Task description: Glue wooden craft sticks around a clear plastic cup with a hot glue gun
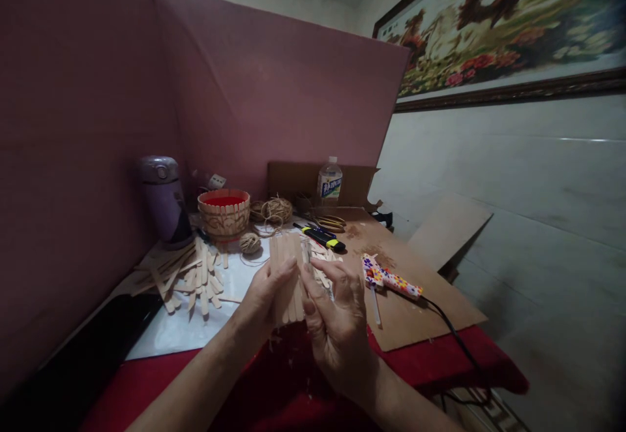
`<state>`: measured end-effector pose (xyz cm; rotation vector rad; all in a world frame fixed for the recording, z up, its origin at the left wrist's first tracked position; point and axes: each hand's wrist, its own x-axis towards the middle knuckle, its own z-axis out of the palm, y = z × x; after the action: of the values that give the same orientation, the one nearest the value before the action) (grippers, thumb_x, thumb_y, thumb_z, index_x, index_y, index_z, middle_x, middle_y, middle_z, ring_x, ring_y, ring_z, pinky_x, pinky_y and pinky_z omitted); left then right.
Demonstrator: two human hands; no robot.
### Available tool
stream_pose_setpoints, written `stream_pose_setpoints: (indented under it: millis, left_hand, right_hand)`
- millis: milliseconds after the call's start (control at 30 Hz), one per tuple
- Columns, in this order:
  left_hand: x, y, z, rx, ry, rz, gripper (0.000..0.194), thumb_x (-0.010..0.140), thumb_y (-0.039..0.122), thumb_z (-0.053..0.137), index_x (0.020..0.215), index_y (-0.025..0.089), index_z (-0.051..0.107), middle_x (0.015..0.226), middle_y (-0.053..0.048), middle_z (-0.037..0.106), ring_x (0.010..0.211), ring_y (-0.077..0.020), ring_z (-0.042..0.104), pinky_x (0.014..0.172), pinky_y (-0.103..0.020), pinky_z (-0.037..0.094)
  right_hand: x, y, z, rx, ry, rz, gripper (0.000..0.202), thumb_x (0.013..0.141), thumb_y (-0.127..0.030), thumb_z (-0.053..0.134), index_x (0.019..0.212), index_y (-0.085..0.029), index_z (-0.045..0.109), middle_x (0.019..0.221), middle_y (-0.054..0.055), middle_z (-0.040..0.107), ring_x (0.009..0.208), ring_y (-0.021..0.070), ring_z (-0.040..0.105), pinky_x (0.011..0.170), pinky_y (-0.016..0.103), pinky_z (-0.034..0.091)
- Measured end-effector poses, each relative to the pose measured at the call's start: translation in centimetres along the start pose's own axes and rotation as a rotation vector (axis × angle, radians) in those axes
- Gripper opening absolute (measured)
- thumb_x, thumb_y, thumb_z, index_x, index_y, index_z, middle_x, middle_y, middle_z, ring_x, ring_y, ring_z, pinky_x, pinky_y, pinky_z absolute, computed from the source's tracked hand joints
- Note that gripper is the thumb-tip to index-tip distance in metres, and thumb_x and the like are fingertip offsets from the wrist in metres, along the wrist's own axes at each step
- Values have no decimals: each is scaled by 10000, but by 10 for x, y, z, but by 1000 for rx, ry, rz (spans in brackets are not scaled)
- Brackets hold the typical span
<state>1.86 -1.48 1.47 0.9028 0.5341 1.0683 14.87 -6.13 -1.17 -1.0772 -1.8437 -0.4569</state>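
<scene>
A panel of flat wooden sticks (286, 252), set side by side, is held up above the front edge of the table. My left hand (267, 292) grips its left side, with the thumb across the front. Against the panel's right edge, my right hand (337, 314) has its thumb and index finger pressed, while its other fingers curl. Loose wooden sticks (203, 272) lie in a pile to the left on a white sheet (161, 334). More small sticks are partly hidden behind my right hand.
A flowered glue gun (391, 280) with a black cord lies right, on brown board (411, 318). Behind are a cutter (323, 237), twine (276, 210), a twine ball (250, 243), a stick-covered bowl (223, 218), a purple flask (165, 203) and a bottle (330, 181).
</scene>
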Motion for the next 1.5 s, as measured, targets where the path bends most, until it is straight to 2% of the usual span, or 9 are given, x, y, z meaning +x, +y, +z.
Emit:
stream_pose_setpoints:
  millis: [167,300,433,667,833,1100,1333,1500]
  left_hand:
    - [3,1,2,-40,17,-70,421,835,349,623,1184,117,588,890,-112,725,665,-176,674,575,-234,532]
    - [1,4,4,-119,62,-167,321,853,389,588,1017,121,651,737,-76,715,578,-162,654,544,-247,536]
    - [-4,8,6,-162,106,-211,218,855,347,588,905,148,661,685,-34,699,557,-149,640,536,-256,535]
    - [-5,9,5,-102,91,-181,218,780,347,671,921,181,667,773,-28,719,608,-148,641,512,-231,490]
    - [-4,7,6,-87,137,-148,262,738,342,710,933,172,666,707,-17,701,561,-146,624,520,-239,479]
    - [-3,7,8,-61,125,-133,221,775,336,673,915,166,646,741,-27,712,575,-144,633,502,-227,487]
    - [-1,2,4,-65,69,-99,350,773,341,672,1048,127,635,783,-77,722,617,-185,662,558,-265,530]
    - [-2,2,4,-63,45,-76,421,772,322,679,1137,124,610,805,-81,725,631,-190,666,580,-273,530]
  right_hand:
    - [1,1,0,11,-3,18,435,915,-145,429,1347,-157,476,1327,136,452,1233,293,384,1006,540,322]
    - [-1,1,-4,76,6,65,424,922,-126,399,1339,-137,472,1328,132,441,1250,270,376,1041,521,309]
    - [-4,-2,-5,77,-6,35,431,915,-129,399,1341,-133,467,1325,130,429,1241,272,375,1025,511,324]
    - [-4,-5,-1,56,8,7,451,912,-134,389,1361,-124,435,1324,140,427,1238,290,366,1025,527,318]
    - [-2,-3,1,35,18,5,448,904,-133,401,1348,-145,456,1304,133,443,1215,293,387,1008,532,332]
    - [-5,-2,2,38,15,2,443,900,-127,409,1339,-128,466,1311,141,436,1216,296,382,1013,530,326]
    - [-4,0,-1,54,8,47,453,916,-138,394,1365,-169,439,1320,128,441,1228,281,392,1005,539,335]
    - [-5,1,-1,39,20,34,424,916,-139,402,1331,-163,483,1314,128,439,1227,284,387,1006,534,332]
